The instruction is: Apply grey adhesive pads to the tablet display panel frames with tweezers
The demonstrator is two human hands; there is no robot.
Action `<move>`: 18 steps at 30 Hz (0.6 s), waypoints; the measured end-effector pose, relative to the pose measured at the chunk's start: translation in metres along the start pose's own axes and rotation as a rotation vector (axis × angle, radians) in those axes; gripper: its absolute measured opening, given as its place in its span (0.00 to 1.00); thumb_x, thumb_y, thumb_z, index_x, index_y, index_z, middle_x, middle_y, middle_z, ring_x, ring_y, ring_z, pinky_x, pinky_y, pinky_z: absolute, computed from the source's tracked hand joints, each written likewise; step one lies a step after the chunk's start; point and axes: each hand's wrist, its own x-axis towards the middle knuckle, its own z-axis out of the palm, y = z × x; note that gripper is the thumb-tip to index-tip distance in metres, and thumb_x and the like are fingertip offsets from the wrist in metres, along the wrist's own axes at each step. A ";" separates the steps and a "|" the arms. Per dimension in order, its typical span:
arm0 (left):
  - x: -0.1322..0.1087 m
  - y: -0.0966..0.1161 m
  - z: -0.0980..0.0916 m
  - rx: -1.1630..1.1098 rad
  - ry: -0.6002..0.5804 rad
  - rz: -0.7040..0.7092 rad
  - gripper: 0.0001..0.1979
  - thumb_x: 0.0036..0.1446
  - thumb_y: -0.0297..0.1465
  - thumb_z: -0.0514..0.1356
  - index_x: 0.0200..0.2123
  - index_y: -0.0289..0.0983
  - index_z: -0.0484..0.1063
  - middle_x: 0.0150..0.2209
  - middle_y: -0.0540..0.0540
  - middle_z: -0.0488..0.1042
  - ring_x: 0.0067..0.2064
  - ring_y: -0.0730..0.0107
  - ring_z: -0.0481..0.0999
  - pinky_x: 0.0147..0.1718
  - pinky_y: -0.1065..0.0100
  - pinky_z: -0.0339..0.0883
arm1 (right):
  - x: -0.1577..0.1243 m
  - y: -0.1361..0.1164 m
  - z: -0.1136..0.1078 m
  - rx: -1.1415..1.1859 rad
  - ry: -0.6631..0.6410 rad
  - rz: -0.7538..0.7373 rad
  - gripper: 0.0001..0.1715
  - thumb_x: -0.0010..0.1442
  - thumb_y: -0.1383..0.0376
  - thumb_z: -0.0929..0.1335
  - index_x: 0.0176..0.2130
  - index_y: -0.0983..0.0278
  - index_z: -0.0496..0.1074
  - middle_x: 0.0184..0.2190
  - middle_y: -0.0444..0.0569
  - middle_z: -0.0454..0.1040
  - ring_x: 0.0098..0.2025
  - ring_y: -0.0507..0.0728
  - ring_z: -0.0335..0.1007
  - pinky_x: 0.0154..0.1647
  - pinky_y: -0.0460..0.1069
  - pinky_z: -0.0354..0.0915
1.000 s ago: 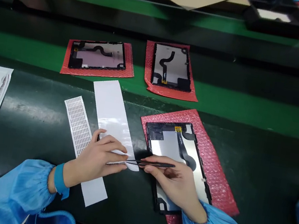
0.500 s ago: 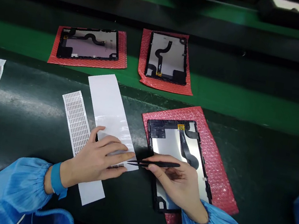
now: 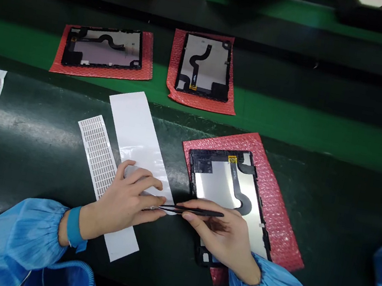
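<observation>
Across the dark green bench (image 3: 46, 167), two panels (image 3: 206, 69) lay at the back on red bubble pouches (image 3: 229, 105), and up front, here was the action! The right hand (image 3: 228, 236) had its grip clamped on black tweezers (image 3: 201, 212), tips right in by the left fingertips at the near end of a white sheet (image 3: 138, 126). The left hand (image 3: 124, 203) spread over that sheet, fingers bent; whether its grip pinched the edge, one couldn't tell. Just left, a strip of small rectangles (image 3: 99, 151) ran partly beneath the left hand. And below the right hand, a silver-backed panel (image 3: 218, 185) rested on red bubble wrap (image 3: 279, 227).
</observation>
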 end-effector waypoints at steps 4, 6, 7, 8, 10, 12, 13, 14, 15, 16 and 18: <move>0.001 0.000 0.000 -0.022 -0.010 -0.024 0.09 0.67 0.42 0.63 0.43 0.46 0.79 0.48 0.51 0.78 0.51 0.61 0.74 0.59 0.48 0.50 | -0.001 0.000 -0.002 0.011 -0.012 -0.028 0.09 0.62 0.70 0.75 0.43 0.59 0.82 0.38 0.46 0.85 0.37 0.56 0.84 0.39 0.42 0.80; 0.001 0.002 -0.001 -0.006 -0.018 -0.023 0.12 0.67 0.43 0.63 0.49 0.47 0.78 0.48 0.50 0.78 0.52 0.61 0.74 0.60 0.47 0.50 | -0.001 0.001 -0.003 0.035 0.002 -0.028 0.08 0.62 0.69 0.75 0.43 0.60 0.82 0.38 0.48 0.85 0.37 0.58 0.84 0.39 0.44 0.80; 0.001 0.003 -0.002 0.004 -0.023 -0.018 0.13 0.67 0.42 0.62 0.52 0.47 0.77 0.49 0.50 0.78 0.52 0.60 0.73 0.60 0.46 0.50 | -0.001 0.001 -0.004 0.048 0.020 -0.019 0.07 0.62 0.68 0.75 0.42 0.60 0.82 0.38 0.48 0.85 0.37 0.58 0.84 0.39 0.44 0.81; 0.001 0.004 -0.002 0.013 -0.032 -0.013 0.15 0.66 0.41 0.62 0.54 0.47 0.76 0.50 0.49 0.78 0.53 0.59 0.73 0.60 0.45 0.50 | -0.001 0.002 -0.005 0.067 0.043 -0.007 0.06 0.63 0.67 0.75 0.42 0.61 0.82 0.37 0.49 0.84 0.35 0.58 0.84 0.37 0.44 0.81; 0.002 0.006 -0.002 0.024 -0.049 -0.013 0.14 0.65 0.38 0.61 0.53 0.48 0.76 0.51 0.48 0.77 0.54 0.57 0.73 0.60 0.44 0.50 | -0.002 0.004 -0.008 0.120 0.083 0.028 0.05 0.64 0.64 0.75 0.41 0.61 0.82 0.35 0.50 0.84 0.33 0.59 0.84 0.35 0.45 0.81; 0.002 0.008 0.000 0.030 -0.044 -0.026 0.12 0.64 0.39 0.62 0.49 0.47 0.79 0.51 0.47 0.77 0.54 0.55 0.72 0.60 0.42 0.50 | -0.003 0.006 -0.009 0.182 0.095 0.059 0.06 0.65 0.62 0.75 0.42 0.61 0.81 0.35 0.51 0.84 0.32 0.59 0.84 0.34 0.46 0.82; 0.002 0.008 0.001 0.034 -0.034 -0.030 0.11 0.64 0.40 0.62 0.46 0.46 0.80 0.50 0.47 0.77 0.54 0.55 0.72 0.60 0.43 0.50 | -0.004 0.007 -0.010 0.205 0.088 0.062 0.06 0.65 0.61 0.75 0.42 0.61 0.81 0.35 0.51 0.84 0.31 0.59 0.84 0.34 0.47 0.82; 0.002 0.008 0.002 0.038 -0.025 -0.028 0.11 0.64 0.42 0.63 0.45 0.46 0.80 0.49 0.47 0.77 0.53 0.55 0.72 0.60 0.43 0.50 | -0.005 0.007 -0.010 0.215 0.072 0.059 0.06 0.65 0.62 0.75 0.42 0.62 0.81 0.36 0.51 0.84 0.32 0.59 0.84 0.34 0.47 0.82; 0.002 0.007 0.002 0.043 -0.020 -0.020 0.11 0.64 0.43 0.63 0.45 0.46 0.80 0.48 0.47 0.77 0.52 0.56 0.72 0.60 0.44 0.50 | -0.006 0.007 -0.009 0.213 0.051 0.048 0.06 0.65 0.63 0.74 0.42 0.62 0.81 0.36 0.51 0.84 0.32 0.59 0.84 0.34 0.47 0.82; 0.001 0.006 0.002 0.044 -0.022 -0.011 0.10 0.65 0.43 0.64 0.44 0.46 0.80 0.47 0.48 0.78 0.51 0.57 0.72 0.60 0.45 0.50 | -0.006 0.006 -0.008 0.199 0.030 0.031 0.05 0.65 0.64 0.74 0.42 0.61 0.81 0.37 0.51 0.84 0.32 0.59 0.84 0.34 0.48 0.82; 0.001 0.005 0.002 0.033 -0.038 -0.003 0.08 0.66 0.41 0.64 0.45 0.47 0.79 0.44 0.50 0.79 0.49 0.60 0.73 0.59 0.47 0.51 | -0.008 0.003 -0.006 0.136 0.004 -0.003 0.05 0.65 0.67 0.74 0.43 0.61 0.81 0.38 0.50 0.84 0.33 0.58 0.84 0.35 0.47 0.82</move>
